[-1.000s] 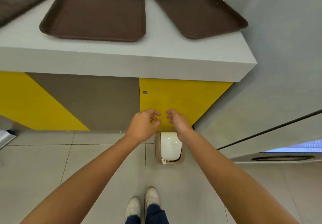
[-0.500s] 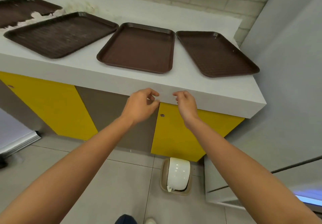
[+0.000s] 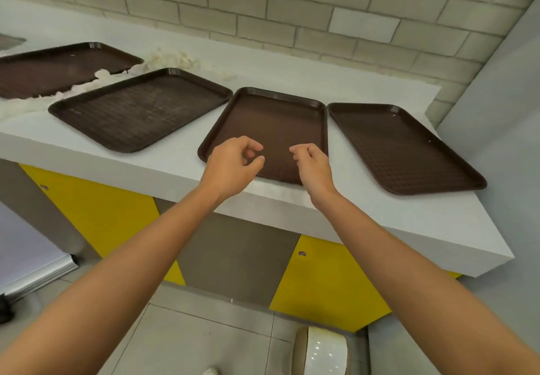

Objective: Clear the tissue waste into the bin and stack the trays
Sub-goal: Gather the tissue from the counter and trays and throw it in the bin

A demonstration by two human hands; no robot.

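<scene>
While scanning from the left, noted on white counter: far-left tray, brown, near edge overlapped by tissue waste. Found same shredded waste strewn between far-left tray and second tray, also behind both. Recorded middle tray flat, just right of second tray. Observed left hand over middle tray's near-left corner, fingers loosely curled, grasping nothing. Observed right hand over same tray's near edge, fingers likewise slack, grasping nothing; unable to tell contact with tray. Sighted white-lidded bin on floor below counter. Logged right tray beside middle tray, all four unstacked.
</scene>
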